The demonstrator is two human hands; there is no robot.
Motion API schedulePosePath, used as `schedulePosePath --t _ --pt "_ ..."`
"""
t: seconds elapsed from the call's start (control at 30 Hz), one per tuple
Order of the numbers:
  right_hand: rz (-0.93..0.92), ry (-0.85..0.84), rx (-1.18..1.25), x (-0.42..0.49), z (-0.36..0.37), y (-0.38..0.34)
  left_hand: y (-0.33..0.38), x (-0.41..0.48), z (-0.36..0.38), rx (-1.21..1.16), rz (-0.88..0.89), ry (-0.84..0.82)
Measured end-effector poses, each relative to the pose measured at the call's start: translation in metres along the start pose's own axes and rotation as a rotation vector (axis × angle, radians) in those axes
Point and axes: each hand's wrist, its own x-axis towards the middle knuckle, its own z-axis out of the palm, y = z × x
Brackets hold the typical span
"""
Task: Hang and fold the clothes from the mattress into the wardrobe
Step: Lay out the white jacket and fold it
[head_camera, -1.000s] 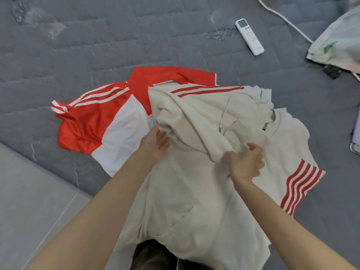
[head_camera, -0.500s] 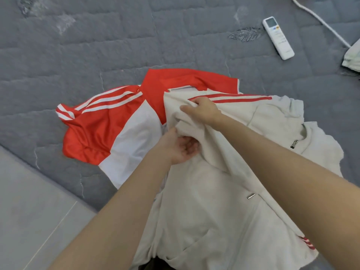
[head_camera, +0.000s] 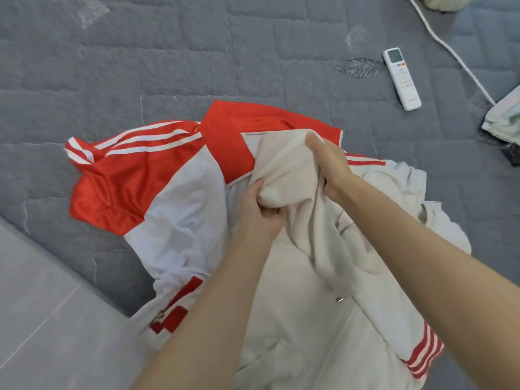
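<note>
- Your left hand (head_camera: 261,212): fingers curled round a bunched fold of the cream jacket (head_camera: 304,327), gripping it from below.
- Your right hand (head_camera: 329,164): clenched on the same fold from above, just beyond the left.
- Cream jacket: zip front, red-striped cuff. It lies on the mattress (head_camera: 168,52) at its near edge.
- Red jacket (head_camera: 126,187): white panels and stripes, flat on the mattress, partly under the cream one.
- Mattress: grey, quilted.
- Remote (head_camera: 401,78): white, upper right, well apart.
- Cable (head_camera: 450,52): white, near the remote.
- Floor (head_camera: 42,319): grey, lower left.

Jacket (head_camera: 295,291) overlaps jersey (head_camera: 174,209) on mattress (head_camera: 168,66), remote (head_camera: 401,79) behind.
</note>
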Motion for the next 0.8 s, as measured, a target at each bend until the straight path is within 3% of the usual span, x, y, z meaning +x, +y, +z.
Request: schedulePosePath --t 0.23,0.37,0.5,0.63,0.8 --pt "-0.245 0.083 -0.271 0.009 0.019 0.019 0.026 -0.007 -0.033 0.424 0.248 0.071" --pt "-0.184 0.061 -0.289 0.002 0.015 0.034 0.037 -0.010 -0.049 0.389 0.313 0.142" --pt "-0.285 0.120 -0.435 -0.023 -0.019 0.054 0.028 -0.017 -0.060 0.477 0.363 0.182" --pt "-0.277 0.062 -0.536 -0.058 -0.053 0.080 0.017 -0.024 -0.069 0.559 0.463 0.369" --pt "-0.418 0.032 -0.858 -0.117 -0.071 0.123 0.009 -0.032 -0.073 0.597 0.541 0.367"
